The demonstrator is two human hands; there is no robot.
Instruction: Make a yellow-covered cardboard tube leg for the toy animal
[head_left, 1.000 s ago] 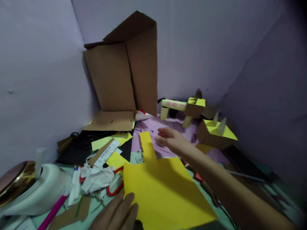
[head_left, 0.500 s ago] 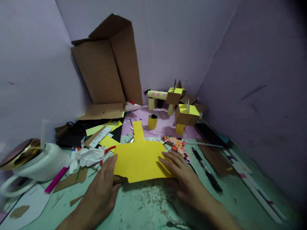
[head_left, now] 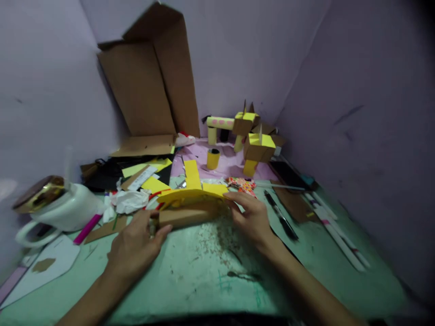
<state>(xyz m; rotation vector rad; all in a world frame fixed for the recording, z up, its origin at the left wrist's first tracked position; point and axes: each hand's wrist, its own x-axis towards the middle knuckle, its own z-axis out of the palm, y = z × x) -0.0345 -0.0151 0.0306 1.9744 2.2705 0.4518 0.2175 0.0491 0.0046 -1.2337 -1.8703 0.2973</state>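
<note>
Bare green table [head_left: 183,285] nearest me, crumbs [head_left: 217,244] at 6 o'clock. My left hand [head_left: 134,246], 8 o'clock, grips the left end of a brown cardboard piece [head_left: 190,215]. My right hand [head_left: 249,217], 5 o'clock, pinches the right edge of a yellow sheet [head_left: 193,194]; thumb contact I can't make out. Sheet at 7 o'clock, bowed, just beyond the cardboard, its tab pointing away from me. Black pen [head_left: 281,215] at 4, white mug [head_left: 78,210] between 8 and 9. Farther: yellow ring [head_left: 213,160] at centre, box-headed paper figure [head_left: 260,147] between 2 and 3, another figure [head_left: 220,123] behind. Farthest, big open carton [head_left: 142,86], 10 o'clock.
</note>
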